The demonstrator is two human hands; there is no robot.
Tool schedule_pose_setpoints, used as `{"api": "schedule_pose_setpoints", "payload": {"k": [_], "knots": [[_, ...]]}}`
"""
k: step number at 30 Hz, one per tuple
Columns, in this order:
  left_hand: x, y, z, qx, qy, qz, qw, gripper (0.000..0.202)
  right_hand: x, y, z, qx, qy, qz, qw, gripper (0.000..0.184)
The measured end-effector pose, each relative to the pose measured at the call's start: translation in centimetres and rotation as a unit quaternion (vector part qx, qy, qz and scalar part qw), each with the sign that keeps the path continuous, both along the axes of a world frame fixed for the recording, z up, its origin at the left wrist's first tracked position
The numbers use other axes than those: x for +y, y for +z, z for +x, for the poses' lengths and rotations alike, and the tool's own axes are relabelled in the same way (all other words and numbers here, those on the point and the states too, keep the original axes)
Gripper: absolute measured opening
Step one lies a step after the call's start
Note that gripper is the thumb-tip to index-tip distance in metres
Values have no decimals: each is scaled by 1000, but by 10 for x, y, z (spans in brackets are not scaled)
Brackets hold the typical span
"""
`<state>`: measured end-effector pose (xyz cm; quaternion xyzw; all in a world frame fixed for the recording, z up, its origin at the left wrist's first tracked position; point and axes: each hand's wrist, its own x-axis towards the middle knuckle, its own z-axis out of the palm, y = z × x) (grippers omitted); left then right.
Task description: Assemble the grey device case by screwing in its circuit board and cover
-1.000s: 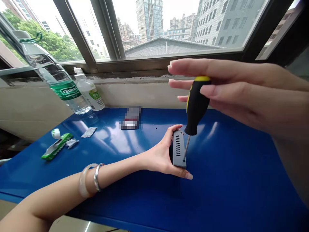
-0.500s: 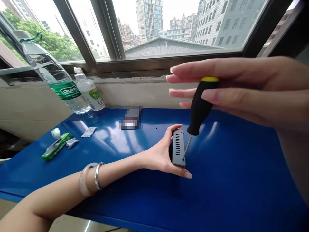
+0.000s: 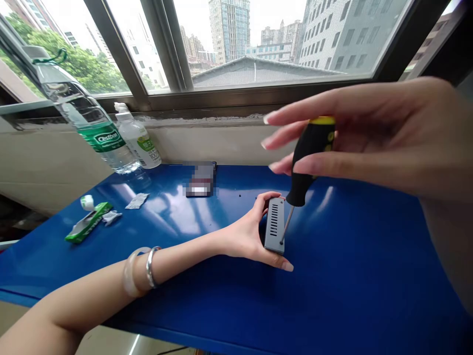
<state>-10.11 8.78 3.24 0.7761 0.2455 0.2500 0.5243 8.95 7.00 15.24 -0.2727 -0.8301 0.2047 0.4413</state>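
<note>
My left hand (image 3: 251, 239) grips a small grey metal box (image 3: 274, 224) with a row of slots, thumb at its near end and fingers round its far end. The box stands on the blue table. My right hand (image 3: 369, 140) has its thumb and fingers around the black handle of a screwdriver (image 3: 308, 158) with a yellow top. The screwdriver leans a little, and its tip meets a screw hole at the box's near right corner. Another hole shows at the far end of the box.
On the blue table (image 3: 351, 286) lie a blurred-out phone-like object (image 3: 200, 180), a paper slip (image 3: 137, 200), a green wrapper (image 3: 88, 223) and crumpled white bits. A big water bottle (image 3: 99, 133) and a smaller white-capped bottle (image 3: 138, 140) stand back left, below the window.
The fingers of my right hand have shifted round the screwdriver handle, with the thumb lower and further left. The box and my left hand stay nearly in place.
</note>
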Motion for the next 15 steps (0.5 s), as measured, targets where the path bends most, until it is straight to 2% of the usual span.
{"api": "schedule_pose_setpoints", "payload": {"k": [2,4,5,7,9,10,11,13,15], "knots": [[0,0,0,-3,-4,-4,1000,105,0,-4,-6,-15,-71,98,993,20],[0,0,0,-12,-4,-12,1000,107,-2,-7,-9,-17,-141,161,977,28],[0,-1,0,-16,-3,-19,1000,109,-2,-8,-9,-28,-141,154,978,29],[-1,-2,-1,-17,-3,-35,999,115,-2,-5,-4,-50,-81,70,993,26],[-1,-4,-1,-13,-9,-55,998,122,0,-1,5,-56,19,-39,998,38],[-1,-5,-1,-12,-12,-64,998,124,1,1,8,-54,54,-69,995,43],[0,-6,-1,-14,-15,-71,997,125,2,2,9,-51,58,-68,995,45],[1,-8,-1,-22,-23,-82,996,123,2,2,6,-38,-2,9,999,33],[1,-8,0,-33,-30,-85,995,121,0,-1,-1,-19,-110,125,986,16]]}}
